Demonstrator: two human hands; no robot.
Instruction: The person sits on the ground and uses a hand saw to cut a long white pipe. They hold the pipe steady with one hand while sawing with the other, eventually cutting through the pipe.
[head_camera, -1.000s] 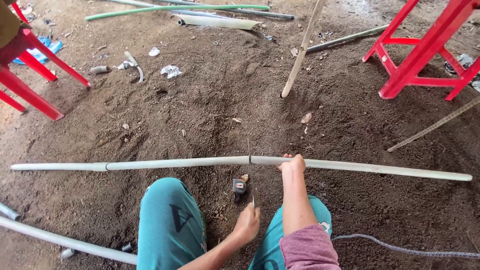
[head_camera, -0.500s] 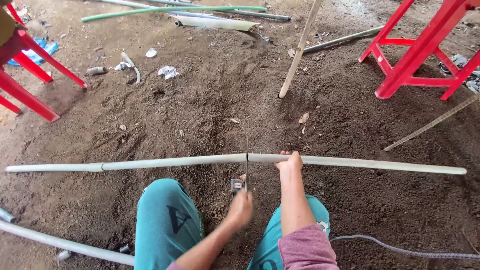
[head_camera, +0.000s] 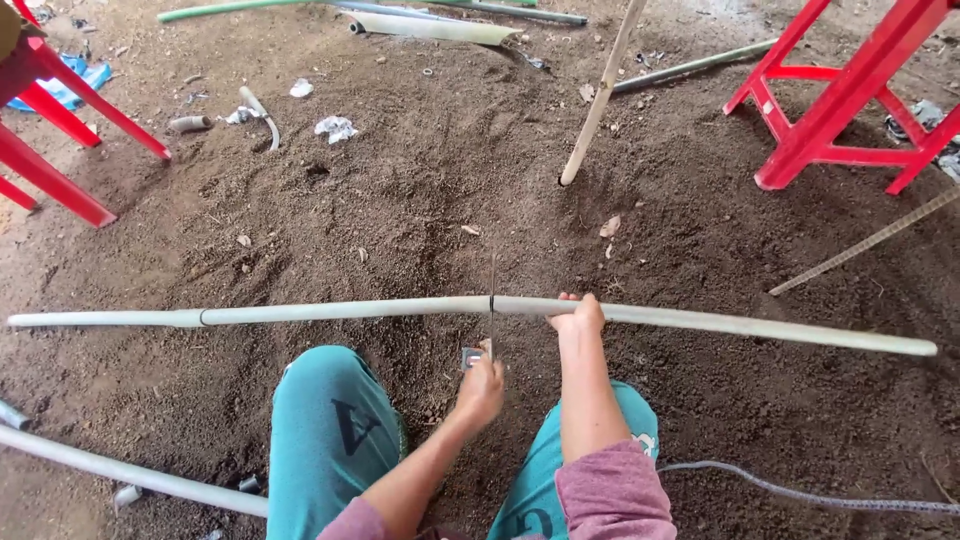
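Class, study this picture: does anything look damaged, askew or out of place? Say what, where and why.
The long grey pipe across the dirt floor is partly cut: a thin saw blade held by the left hand stands in it, beside the right hand gripping it. Crumpled paper scraps and pipe offcuts litter the soil behind.

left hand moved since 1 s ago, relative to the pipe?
Yes. The left hand has risen from low between the knees toward the long grey pipe, now just under it with the thin saw blade across the pipe. The right hand stays gripping the pipe.
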